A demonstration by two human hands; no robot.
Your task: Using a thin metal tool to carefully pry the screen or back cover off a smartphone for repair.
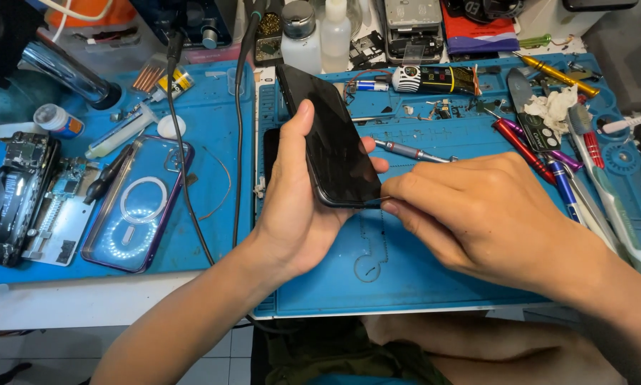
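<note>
Head view: nearest, the two forearms come in from the near edge over the blue work mat [434, 278] that covers the desk. The left hand [292, 207] cradles a black smartphone [334, 142] above the mat, tilted with its dark screen up, the thumb lying along the left edge and the fingers wrapped round behind; that grip is closed around the phone. The right hand [477, 214] sits just right of it, its thumb and forefinger pressed together on a thin metal tool [377, 200] whose tip meets the phone's near right corner; the tool is too slim to tell more. To the left, on a second blue mat, lie a clear purple-edged phone case [138, 203] and, further left, opened circuit boards [21, 196]. A black cable [185, 178] runs across that mat towards the near edge. Right of the hands lies a row of red and blue screwdrivers [541, 160], with crumpled white tissue [552, 107] beyond. At the far edge stand two plastic bottles [317, 36].
</note>
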